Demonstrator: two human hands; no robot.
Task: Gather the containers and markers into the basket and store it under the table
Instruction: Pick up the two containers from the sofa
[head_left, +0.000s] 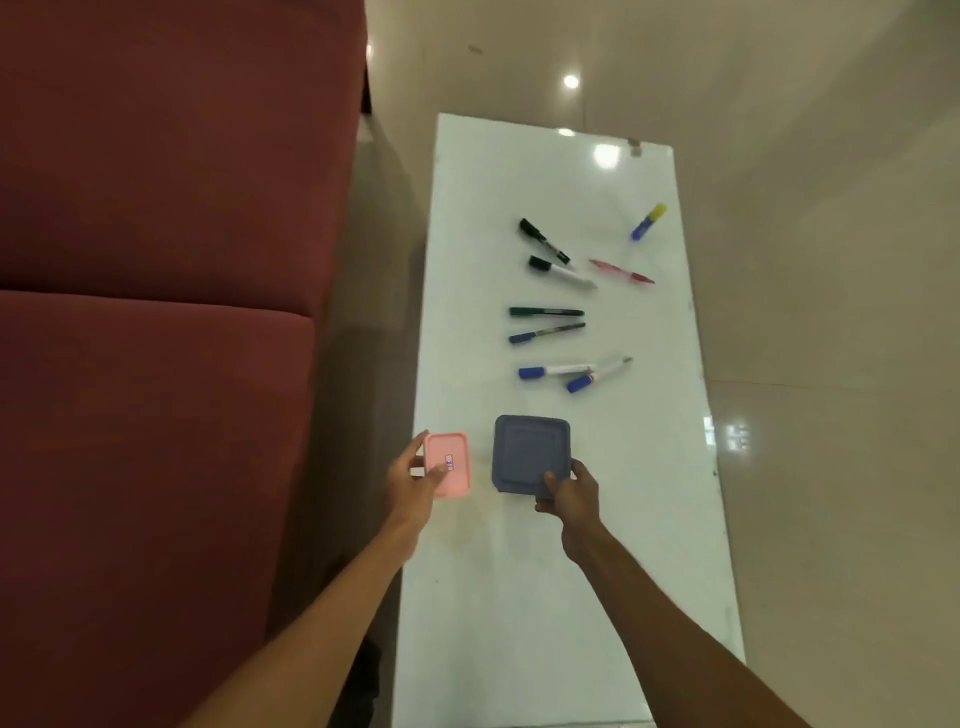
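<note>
A red upholstered sofa (156, 312) fills the left of the frame. Glossy beige floor (831, 260) fills the right. Between them runs a long rectangular worktop (649, 467) with a white, reflective surface.

At lower centre is a square slate-blue container (527, 449) with rounded corners and a stepped lid. The right hand (569, 499) grips its near right corner, fingers curled, thumb on the lid.

Just left, the left hand (410, 483) pinches a smaller pink rectangular container (460, 483). Its small lid label is unreadable.

Slim markers (545, 312) lie scattered at mid-frame.
</note>
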